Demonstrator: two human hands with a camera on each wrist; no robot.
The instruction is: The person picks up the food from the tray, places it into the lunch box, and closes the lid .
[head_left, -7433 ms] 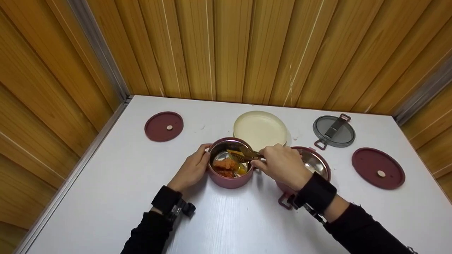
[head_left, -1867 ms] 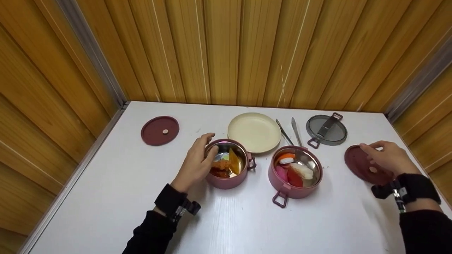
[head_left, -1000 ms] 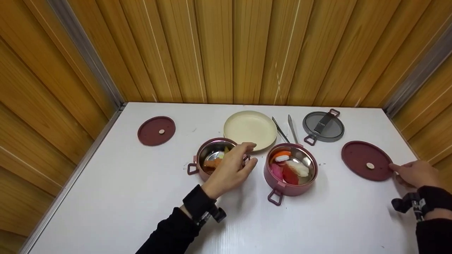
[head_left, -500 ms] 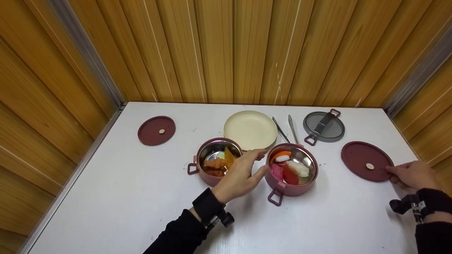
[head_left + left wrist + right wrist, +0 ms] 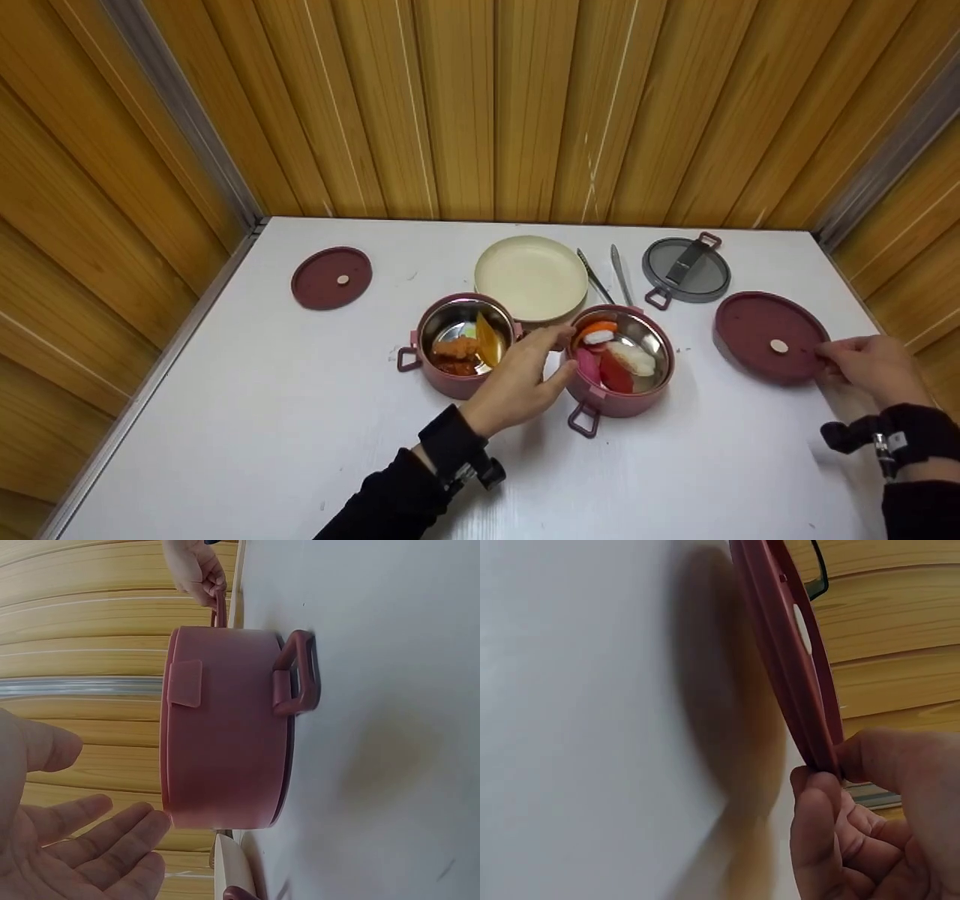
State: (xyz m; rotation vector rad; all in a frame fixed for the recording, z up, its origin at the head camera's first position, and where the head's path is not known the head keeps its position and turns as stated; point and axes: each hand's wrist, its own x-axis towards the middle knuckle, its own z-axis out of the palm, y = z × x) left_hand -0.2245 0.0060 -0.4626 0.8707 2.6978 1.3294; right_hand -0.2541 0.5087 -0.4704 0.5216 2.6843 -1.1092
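My right hand [image 5: 874,367] pinches the edge of a dark red round lid [image 5: 769,326] with a small white knob; the right wrist view shows this lid [image 5: 795,652] raised off the table, its shadow below. Beside the right-hand pink pot [image 5: 619,405], which holds orange, white, pink and red food pieces, my left hand [image 5: 521,382] is held with loosely extended fingers, near or at its rim. Left of it stands a second pink pot [image 5: 454,384] with brown-orange food and a yellow wedge; my left hand partly covers its right side.
Behind the pots lie a cream plate [image 5: 531,277] and tongs [image 5: 621,274], partly hidden by the right pot. A grey lid with a strap [image 5: 701,281] lies back right. Another dark red lid [image 5: 330,289] lies far left. Wooden-look walls [image 5: 510,112] enclose the table.
The tongs went from my right hand onto the table. That hand moved to the right-hand lid, took its edge and lifted it. My left hand shifted from the left pot to the right pot.
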